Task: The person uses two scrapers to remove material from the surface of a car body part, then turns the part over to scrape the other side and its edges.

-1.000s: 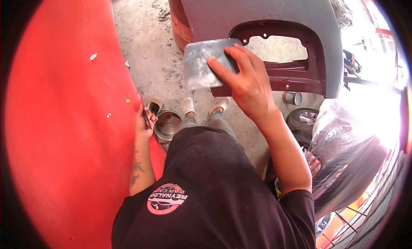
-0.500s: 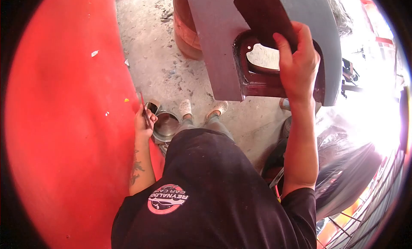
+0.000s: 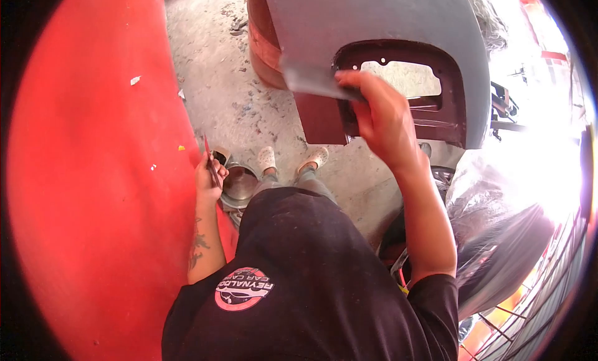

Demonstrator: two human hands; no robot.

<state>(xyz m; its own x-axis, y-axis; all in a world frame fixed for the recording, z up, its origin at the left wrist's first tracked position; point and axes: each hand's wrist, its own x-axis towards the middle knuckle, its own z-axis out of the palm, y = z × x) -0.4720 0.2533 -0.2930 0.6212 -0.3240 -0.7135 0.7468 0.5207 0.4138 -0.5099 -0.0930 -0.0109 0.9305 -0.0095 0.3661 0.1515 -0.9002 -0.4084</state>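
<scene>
My right hand (image 3: 387, 121) is closed on a dark flat sheet (image 3: 311, 80) that looks like sandpaper, blurred by motion. It is over the lower left part of a grey car body panel (image 3: 386, 18), which has a dark recessed opening with a cut-out. Low on the left, my left hand (image 3: 208, 177) is closed round a thin dark-red flat piece (image 3: 212, 166), seen nearly edge-on. That hand is beside a large red panel (image 3: 106, 205), with a round metal pot (image 3: 240, 184) just to its right.
Behind the grey panel's left edge is a reddish drum (image 3: 265, 46). My feet in pale clogs (image 3: 311, 156) stand on the stained concrete floor (image 3: 212, 93). Plastic-wrapped things (image 3: 498, 249) and a wire rack (image 3: 523, 317) are on the right.
My right hand has moved left and slightly down, and its sheet has swung left and lower, uncovering the panel's cut-out. The left hand has stayed still.
</scene>
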